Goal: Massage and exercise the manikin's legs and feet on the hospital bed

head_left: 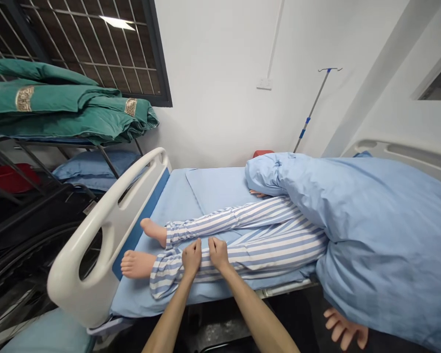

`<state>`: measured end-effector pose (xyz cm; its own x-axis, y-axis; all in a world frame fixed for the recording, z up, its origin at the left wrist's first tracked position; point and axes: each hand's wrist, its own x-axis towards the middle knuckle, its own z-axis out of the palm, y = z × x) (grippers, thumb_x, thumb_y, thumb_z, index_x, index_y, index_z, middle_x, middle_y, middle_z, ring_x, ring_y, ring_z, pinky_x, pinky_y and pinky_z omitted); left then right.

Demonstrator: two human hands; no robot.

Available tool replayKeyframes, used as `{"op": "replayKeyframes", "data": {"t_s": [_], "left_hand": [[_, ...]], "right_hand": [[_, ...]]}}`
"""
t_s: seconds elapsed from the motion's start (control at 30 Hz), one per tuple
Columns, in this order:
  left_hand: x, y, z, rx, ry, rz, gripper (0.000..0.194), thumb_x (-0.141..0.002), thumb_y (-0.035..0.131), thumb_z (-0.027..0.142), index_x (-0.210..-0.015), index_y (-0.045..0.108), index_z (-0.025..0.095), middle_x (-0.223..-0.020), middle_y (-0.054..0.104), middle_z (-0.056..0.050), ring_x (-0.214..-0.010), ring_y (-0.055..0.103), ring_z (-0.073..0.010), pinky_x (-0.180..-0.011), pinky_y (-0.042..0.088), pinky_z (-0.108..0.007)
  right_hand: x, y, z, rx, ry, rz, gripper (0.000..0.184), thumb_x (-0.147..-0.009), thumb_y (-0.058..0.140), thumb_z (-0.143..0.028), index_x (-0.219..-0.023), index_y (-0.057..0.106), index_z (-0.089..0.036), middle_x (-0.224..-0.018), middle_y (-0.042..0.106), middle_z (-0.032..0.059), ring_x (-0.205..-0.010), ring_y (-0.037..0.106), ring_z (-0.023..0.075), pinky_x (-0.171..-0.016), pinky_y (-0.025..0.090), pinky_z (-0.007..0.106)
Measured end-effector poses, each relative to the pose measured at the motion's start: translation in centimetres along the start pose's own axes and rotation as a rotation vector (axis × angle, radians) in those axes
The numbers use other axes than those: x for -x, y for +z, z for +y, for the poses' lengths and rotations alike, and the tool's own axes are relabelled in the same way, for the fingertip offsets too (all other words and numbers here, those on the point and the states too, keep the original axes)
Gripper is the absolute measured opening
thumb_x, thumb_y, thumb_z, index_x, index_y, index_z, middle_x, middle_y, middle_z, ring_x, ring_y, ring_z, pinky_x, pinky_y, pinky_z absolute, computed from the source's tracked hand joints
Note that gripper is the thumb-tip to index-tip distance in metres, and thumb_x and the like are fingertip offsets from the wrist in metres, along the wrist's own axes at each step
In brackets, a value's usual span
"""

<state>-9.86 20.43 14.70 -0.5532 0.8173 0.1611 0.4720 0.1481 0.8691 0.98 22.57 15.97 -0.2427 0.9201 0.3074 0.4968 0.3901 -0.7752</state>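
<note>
My left hand (192,256) and my right hand (218,252) are closed into fists side by side, with a narrow gap between them. Both rest on or just above the lower leg of a manikin lying on the bed; contact cannot be made out for certain. No cloth or object shows in either fist. The manikin wears blue-and-white striped trousers (279,247), and its bare near foot (135,264) and far foot (153,230) point left. A blue quilt (371,211) covers its upper body, with one manikin hand (346,329) hanging out below.
A white footboard (106,230) closes the bed's left end, on a light blue sheet (220,181). Left of it are a wheelchair (29,245) and a rack of folded green bedding (59,108). An IV pole (312,110) stands behind the bed by the wall.
</note>
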Motion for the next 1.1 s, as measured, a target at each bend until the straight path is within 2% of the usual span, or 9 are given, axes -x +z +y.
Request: {"op": "replayKeyframes", "data": {"t_s": [0.17,0.37,0.47,0.6,0.73,0.97,1.1], "left_hand": [[0.4,1.7,1.1,-0.009,-0.043,0.029,0.046,-0.084,0.038,0.049,-0.048,0.033,0.021,-0.049,0.033,0.002,-0.055,0.033,-0.0116,-0.056,0.024,-0.025],[0.5,3.5,2.1,0.137,0.014,-0.02,0.046,-0.08,0.04,0.055,-0.05,0.028,0.022,-0.051,0.025,0.004,-0.054,0.03,-0.0101,-0.054,0.026,-0.024],[0.3,4.6,3.1,0.174,0.023,0.002,0.045,-0.079,0.04,0.053,-0.05,0.025,0.022,-0.051,0.023,0.004,-0.053,0.027,-0.0093,-0.054,0.025,-0.025],[0.4,6.2,4.5,0.214,0.025,-0.069,0.043,-0.078,0.041,0.049,-0.049,0.025,0.022,-0.05,0.023,0.004,-0.053,0.026,-0.0092,-0.053,0.023,-0.025],[1.3,7.5,5.3,0.229,0.014,-0.084,0.043,-0.079,0.042,0.048,-0.049,0.025,0.021,-0.049,0.024,0.004,-0.053,0.026,-0.0092,-0.053,0.022,-0.025],[2.9,8.9,6.4,0.25,0.001,-0.097,0.042,-0.078,0.041,0.046,-0.049,0.023,0.022,-0.051,0.021,0.004,-0.053,0.025,-0.0089,-0.053,0.021,-0.026],[3.0,9.7,7.1,0.237,-0.021,-0.108,0.038,-0.076,0.042,0.038,-0.048,0.022,0.022,-0.05,0.02,0.004,-0.053,0.025,-0.0089,-0.053,0.02,-0.026]], "right_hand": [[-0.3,-1.1,1.0,-0.056,0.042,0.037,0.039,-0.093,0.033,-0.032,-0.055,0.033,-0.023,-0.053,0.049,0.0029,-0.055,0.046,0.0177,-0.058,0.027,0.033],[-1.3,-2.3,1.7,-0.204,0.037,0.035,0.04,-0.091,0.036,-0.036,-0.053,0.032,-0.024,-0.052,0.046,0.0018,-0.055,0.043,0.0172,-0.057,0.028,0.033],[-1.8,-2.9,2.4,-0.277,0.123,0.07,0.041,-0.091,0.033,-0.038,-0.053,0.029,-0.025,-0.05,0.04,0.0005,-0.053,0.039,0.0164,-0.056,0.03,0.032],[-1.8,-3.7,3.7,-0.387,0.226,0.188,0.043,-0.091,0.03,-0.045,-0.053,0.029,-0.025,-0.049,0.036,-0.0017,-0.051,0.036,0.0143,-0.054,0.034,0.03],[-1.7,-4.7,4.8,-0.41,0.202,0.193,0.047,-0.088,0.036,-0.054,-0.052,0.032,-0.024,-0.049,0.036,-0.0035,-0.05,0.035,0.0127,-0.052,0.032,0.027],[-1.5,-6.5,6.2,-0.37,0.215,0.195,0.046,-0.087,0.034,-0.054,-0.052,0.033,-0.025,-0.048,0.036,-0.0036,-0.051,0.036,0.0128,-0.052,0.034,0.026],[-1.1,-7.9,6.8,-0.329,0.205,0.233,0.047,-0.089,0.034,-0.055,-0.053,0.033,-0.024,-0.049,0.036,-0.0038,-0.051,0.036,0.0129,-0.053,0.032,0.027]]}}
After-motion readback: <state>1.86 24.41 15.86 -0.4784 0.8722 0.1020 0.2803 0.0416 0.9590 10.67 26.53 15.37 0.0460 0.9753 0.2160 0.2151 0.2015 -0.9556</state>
